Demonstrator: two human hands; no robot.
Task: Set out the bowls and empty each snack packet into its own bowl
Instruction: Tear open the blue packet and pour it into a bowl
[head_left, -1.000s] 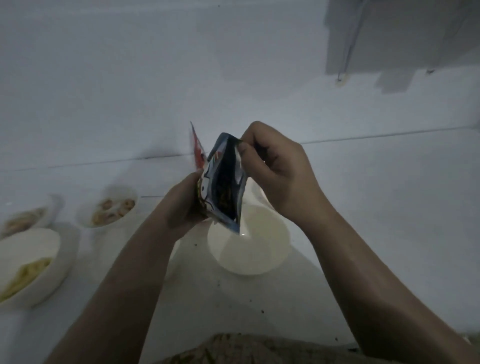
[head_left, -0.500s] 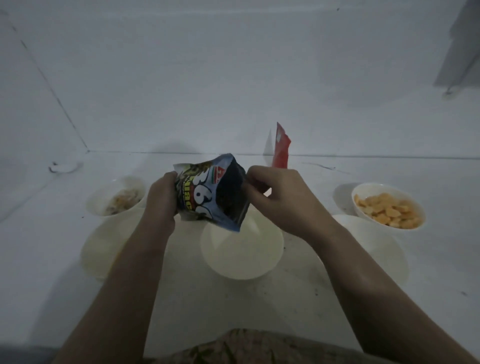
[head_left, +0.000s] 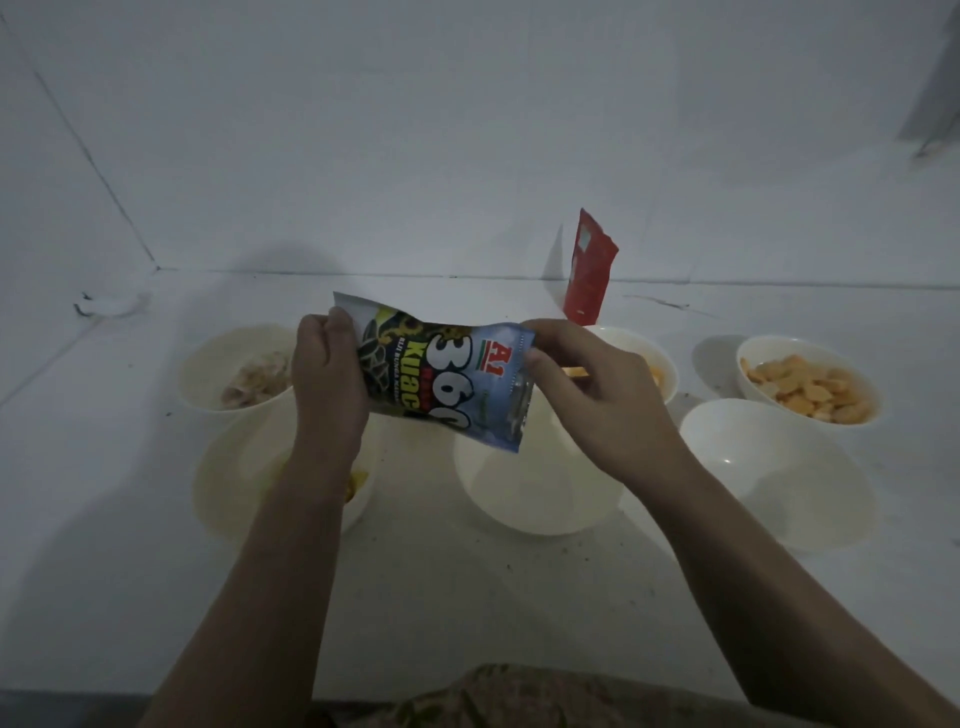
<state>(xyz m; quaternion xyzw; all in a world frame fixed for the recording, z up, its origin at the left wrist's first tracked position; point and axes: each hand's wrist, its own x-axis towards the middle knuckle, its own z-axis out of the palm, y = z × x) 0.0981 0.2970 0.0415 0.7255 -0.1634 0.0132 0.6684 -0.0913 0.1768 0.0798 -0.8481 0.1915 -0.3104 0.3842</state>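
Two hands hold a blue snack packet above an empty white bowl.

The left hand (head_left: 328, 384) grips the packet (head_left: 447, 376) at its left end with curled fingers, and the right hand (head_left: 587, 395) pinches its right end (the printed side faces up). The packet lies sideways, just over the far rim of the empty bowl (head_left: 535, 493). A red packet (head_left: 589, 267) stands far behind. At far right is a bowl of orange crackers (head_left: 808, 382), and nearer, another empty bowl (head_left: 779, 473).
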